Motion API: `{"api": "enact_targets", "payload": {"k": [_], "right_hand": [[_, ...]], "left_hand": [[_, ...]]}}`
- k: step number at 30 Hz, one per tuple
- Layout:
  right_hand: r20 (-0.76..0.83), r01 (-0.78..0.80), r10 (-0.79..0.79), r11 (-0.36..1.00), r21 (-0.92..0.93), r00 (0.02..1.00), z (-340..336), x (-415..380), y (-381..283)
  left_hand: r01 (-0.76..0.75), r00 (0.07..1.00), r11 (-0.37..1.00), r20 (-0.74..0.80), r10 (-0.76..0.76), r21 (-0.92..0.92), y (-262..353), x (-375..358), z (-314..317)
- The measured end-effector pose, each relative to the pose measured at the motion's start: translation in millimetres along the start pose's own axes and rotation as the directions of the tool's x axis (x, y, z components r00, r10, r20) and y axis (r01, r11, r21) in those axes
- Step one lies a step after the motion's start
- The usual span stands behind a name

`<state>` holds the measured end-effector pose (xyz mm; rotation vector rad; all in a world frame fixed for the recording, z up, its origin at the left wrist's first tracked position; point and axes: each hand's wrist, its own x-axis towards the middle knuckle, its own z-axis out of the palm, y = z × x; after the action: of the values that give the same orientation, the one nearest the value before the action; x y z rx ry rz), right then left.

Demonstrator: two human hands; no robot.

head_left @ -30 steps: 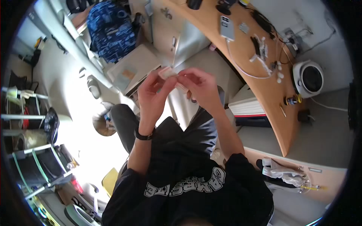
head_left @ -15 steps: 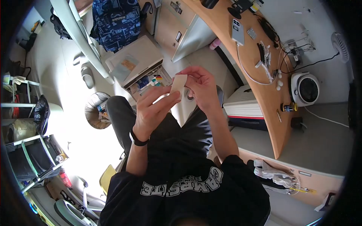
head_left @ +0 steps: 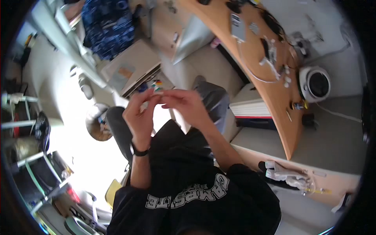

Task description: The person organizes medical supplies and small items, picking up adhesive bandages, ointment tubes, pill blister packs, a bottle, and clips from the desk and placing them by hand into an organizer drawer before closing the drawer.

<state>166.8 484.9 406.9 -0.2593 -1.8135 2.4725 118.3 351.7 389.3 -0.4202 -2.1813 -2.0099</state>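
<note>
My left hand (head_left: 140,113) and my right hand (head_left: 184,105) meet fingertip to fingertip above my lap, both closed in a pinch. Between the fingertips a small bit of a pale strip (head_left: 158,93) shows, and the fingers hide the rest of it. The frame is slightly smeared, so I cannot tell what the strip is made of. A black band (head_left: 139,151) circles my left wrist. Just beyond the hands, an open drawer (head_left: 153,83) with small coloured items lies under a cabinet top (head_left: 131,62).
A curved wooden desk (head_left: 250,70) runs along the right, with a white device, cables and a round-faced white appliance (head_left: 315,84). On the left stand a waste bin (head_left: 98,121) and metal racks (head_left: 29,123). A blue patterned backpack (head_left: 107,27) sits at the back.
Both hands have moved left and turned, bringing their fingertips together. The long cream strip that hung between them earlier is now mostly hidden. The view has shifted slightly.
</note>
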Motion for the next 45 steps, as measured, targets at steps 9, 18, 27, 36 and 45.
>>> {"api": "enact_targets", "payload": {"k": [9,18,27,36,45], "right_hand": [[-0.157,0.032,-0.026,0.999,0.036,0.987,-42.7,5.2,35.1],[-0.128,0.087,-0.082,0.996,0.027,0.988,-68.4,-8.7,25.0],[0.201,-0.181,0.223,0.961,-0.210,0.954,-138.8,-8.4,23.2],[0.031,-0.195,0.202,0.970,-0.145,0.979,-149.4,-16.5,22.0],[-0.413,0.013,-0.667,0.536,-0.844,0.620,-282.8,-28.9,-136.4]], "left_hand": [[-0.224,0.939,0.971,0.285,0.193,0.078,-6.3,-7.9,20.1],[-0.066,0.947,0.982,0.323,0.006,0.176,-15.2,-5.0,50.0],[-0.368,0.721,0.907,0.679,0.140,0.204,-15.6,-16.8,67.8],[-0.554,0.674,0.818,0.659,0.334,0.152,-22.0,-17.8,90.1],[-0.324,0.757,0.898,0.651,0.059,0.296,-64.4,91.6,58.2]]}}
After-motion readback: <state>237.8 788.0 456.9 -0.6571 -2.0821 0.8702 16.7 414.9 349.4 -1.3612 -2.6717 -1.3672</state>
